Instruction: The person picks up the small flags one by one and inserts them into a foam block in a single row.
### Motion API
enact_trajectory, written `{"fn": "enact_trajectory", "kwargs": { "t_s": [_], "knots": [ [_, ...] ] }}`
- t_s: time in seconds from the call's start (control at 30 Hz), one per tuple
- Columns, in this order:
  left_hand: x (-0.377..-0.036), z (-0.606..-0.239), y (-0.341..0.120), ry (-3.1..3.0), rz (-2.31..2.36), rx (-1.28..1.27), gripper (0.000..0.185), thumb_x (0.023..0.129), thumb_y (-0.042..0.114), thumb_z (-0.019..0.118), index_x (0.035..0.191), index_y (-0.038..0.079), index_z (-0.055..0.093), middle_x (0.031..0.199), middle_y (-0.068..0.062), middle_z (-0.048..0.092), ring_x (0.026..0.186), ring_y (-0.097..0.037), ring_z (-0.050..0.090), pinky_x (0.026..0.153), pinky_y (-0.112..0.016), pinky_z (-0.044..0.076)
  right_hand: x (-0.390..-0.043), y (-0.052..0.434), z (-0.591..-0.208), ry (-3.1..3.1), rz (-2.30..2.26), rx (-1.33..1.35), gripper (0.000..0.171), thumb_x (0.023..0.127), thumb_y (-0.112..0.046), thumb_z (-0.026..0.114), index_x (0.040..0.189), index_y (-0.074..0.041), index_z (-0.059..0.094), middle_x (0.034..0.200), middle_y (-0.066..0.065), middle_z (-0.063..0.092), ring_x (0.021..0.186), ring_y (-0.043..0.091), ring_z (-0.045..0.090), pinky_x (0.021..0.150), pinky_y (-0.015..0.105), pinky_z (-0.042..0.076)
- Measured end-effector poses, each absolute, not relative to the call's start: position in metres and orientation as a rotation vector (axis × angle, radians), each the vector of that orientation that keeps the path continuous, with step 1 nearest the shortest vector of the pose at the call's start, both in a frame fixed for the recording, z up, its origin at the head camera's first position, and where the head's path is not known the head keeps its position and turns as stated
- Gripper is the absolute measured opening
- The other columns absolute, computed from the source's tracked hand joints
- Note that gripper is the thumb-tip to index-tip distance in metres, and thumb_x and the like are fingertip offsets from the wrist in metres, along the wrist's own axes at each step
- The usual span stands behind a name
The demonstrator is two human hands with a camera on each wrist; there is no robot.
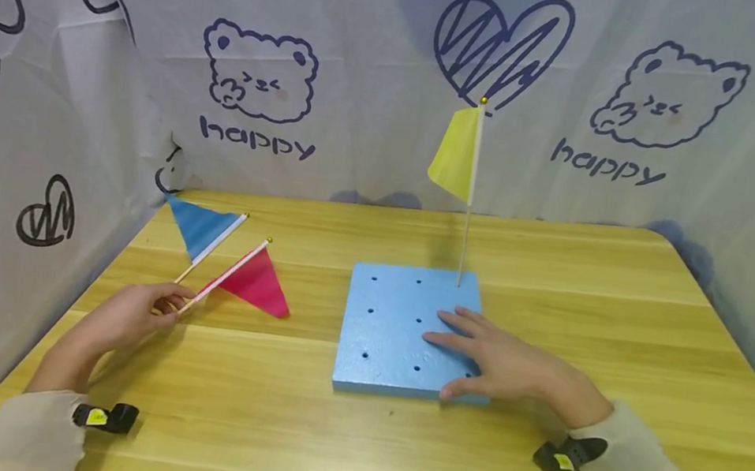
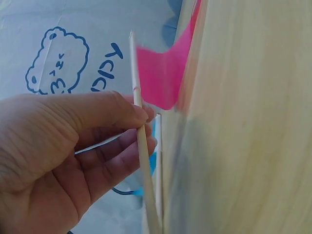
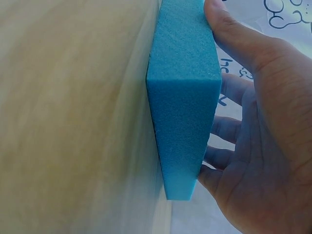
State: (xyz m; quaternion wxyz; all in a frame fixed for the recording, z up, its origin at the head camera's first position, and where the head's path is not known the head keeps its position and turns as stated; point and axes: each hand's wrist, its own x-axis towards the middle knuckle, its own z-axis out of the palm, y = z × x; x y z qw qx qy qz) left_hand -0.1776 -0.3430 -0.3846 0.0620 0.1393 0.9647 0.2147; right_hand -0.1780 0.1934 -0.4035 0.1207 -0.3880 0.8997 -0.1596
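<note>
So the thin wooden stick of the pink triangular paper flag (image 1: 250, 279) is being pinched near its lower end by the left hand (image 1: 131, 314), thumb and fingertips (image 2: 141, 114) closed round the stick, as the left wrist view shows pretty clearly. The pink pennant is being held low over the yellow wooden table (image 1: 351, 439), with the stick's long axis slanting up and away to the right, gold tip pointing roughly toward the back of the blue square foam block with the grid of small holes (image 1: 387, 324).

That block is being pressed flat by the right hand (image 1: 511, 364), fingers spread and fairly straight on top, thumb against the near edge (image 3: 229, 24). Nothing is being gripped there, just held down.

The relation that matters: the foam block is lying to the right of the left hand, well apart from it, with bare table between. The free holes are being left uncovered on the block's left and middle part, which is the side nearer the flag. One yellow paper flag on a wooden stick (image 1: 460, 155) is already standing upright in the far right corner hole.

A blue triangular paper flag on a stick (image 1: 202, 228) is lying on the table just beyond the left hand, its stick running almost parallel to the pink one's.
</note>
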Motion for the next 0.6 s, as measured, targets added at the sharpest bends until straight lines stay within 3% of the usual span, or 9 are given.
{"fn": "enact_trajectory", "kwargs": {
  "t_s": [0.23, 0.43, 0.6],
  "knots": [
    [-0.175, -0.374, -0.342, 2.984, 0.582, 0.474, 0.021, 0.091, 0.002, 0.064, 0.111, -0.005, 0.066, 0.091, -0.004, 0.066, 0.085, -0.021, 0.062, 0.073, -0.039, 0.051, -0.179, 0.193, -0.402, 2.626, -0.454, -1.132, 0.084, 0.083, -0.069, 0.059, 0.15, -0.023, 0.042, 0.159, 0.014, 0.023, 0.145, 0.043, 0.012, 0.109, 0.064, 0.024],
    [-0.173, -0.362, -0.341, 2.993, 0.681, 0.47, 0.021, 0.096, 0.005, 0.061, 0.115, -0.002, 0.062, 0.1, -0.013, 0.068, 0.095, -0.033, 0.064, 0.076, -0.044, 0.053, -0.179, 0.193, -0.402, 2.63, -0.455, -1.124, 0.085, 0.082, -0.071, 0.059, 0.15, -0.023, 0.042, 0.159, 0.013, 0.023, 0.145, 0.043, 0.012, 0.109, 0.064, 0.024],
    [-0.178, -0.352, -0.339, 3.012, 0.753, 0.466, 0.026, 0.097, 0.007, 0.062, 0.121, -0.003, 0.06, 0.104, -0.016, 0.068, 0.095, -0.035, 0.065, 0.073, -0.038, 0.054, -0.178, 0.193, -0.402, 2.635, -0.446, -1.109, 0.085, 0.081, -0.072, 0.058, 0.15, -0.025, 0.041, 0.16, 0.011, 0.021, 0.146, 0.04, 0.011, 0.11, 0.062, 0.024]
  ]
}}
